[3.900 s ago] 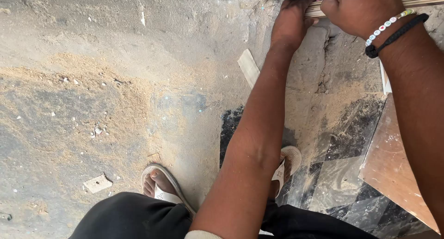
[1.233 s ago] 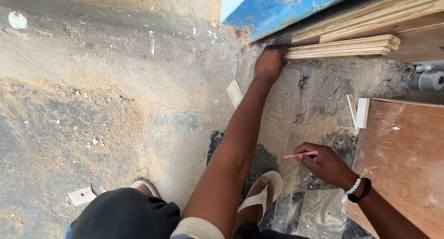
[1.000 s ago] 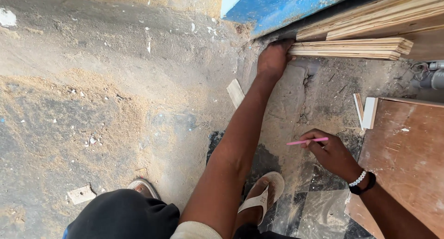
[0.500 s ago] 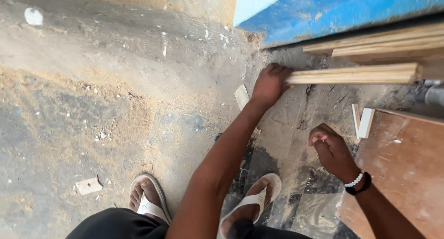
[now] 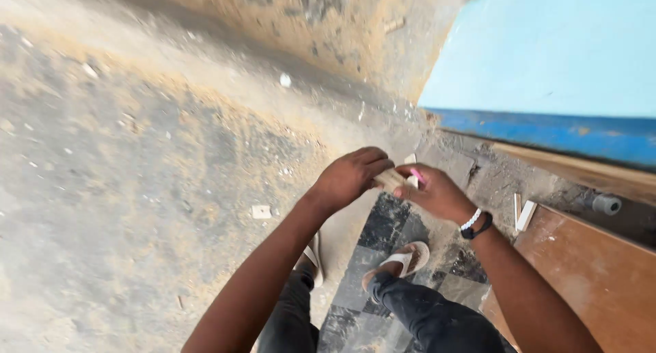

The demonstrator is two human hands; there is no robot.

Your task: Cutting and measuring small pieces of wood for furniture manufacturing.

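My left hand [image 5: 352, 177] and my right hand [image 5: 437, 192] meet in front of me, both closed around a small pale wooden piece [image 5: 391, 181]. A pink pencil [image 5: 417, 177] sticks out of my right hand's fingers. A white bead bracelet and a black band circle my right wrist [image 5: 476, 223]. My feet in sandals [image 5: 403, 261] stand below on a dark marbled sheet [image 5: 383, 237].
A brown board [image 5: 601, 271] lies at the right, with small white offcuts [image 5: 525, 215] and a grey pipe end [image 5: 606, 204] near it. A blue-and-light-blue wall [image 5: 547, 86] rises behind. Sawdust covers the concrete floor [image 5: 137, 175], with a white scrap [image 5: 260, 211] on it.
My left hand left the stacked wood strips by the wall and came back with a small wooden piece. My right hand rose to meet it. The view tilted up.
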